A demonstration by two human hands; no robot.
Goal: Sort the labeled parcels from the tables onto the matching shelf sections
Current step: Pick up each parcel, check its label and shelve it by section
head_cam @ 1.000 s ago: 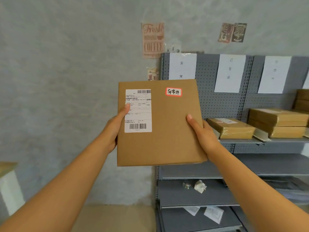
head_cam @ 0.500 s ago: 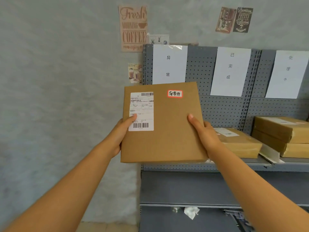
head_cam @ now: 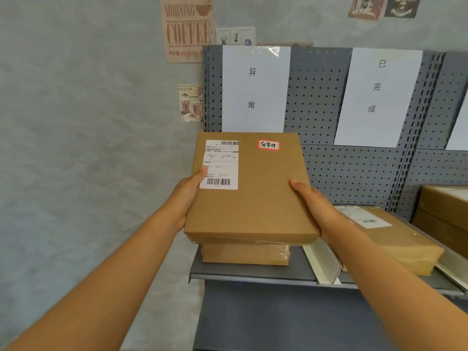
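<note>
I hold a flat brown cardboard parcel in both hands, above the left end of the grey shelf. It carries a white shipping label and a small red-edged sticker with handwriting. My left hand grips its left edge, thumb on the label. My right hand grips its right edge, thumb on top. Just beneath it another brown parcel lies on the shelf, under the white sign 异常. Whether the two parcels touch is unclear.
A white divider separates this section from the one under the sign 已完成, where a wrapped parcel lies. More boxes are stacked at the far right. The grey wall stands to the left; a lower shelf sits below.
I have come closer to the shelf and the view tilted down. The parcel moved down and forward over the leftmost section, and a parcel lying on that shelf came into view beneath it.
</note>
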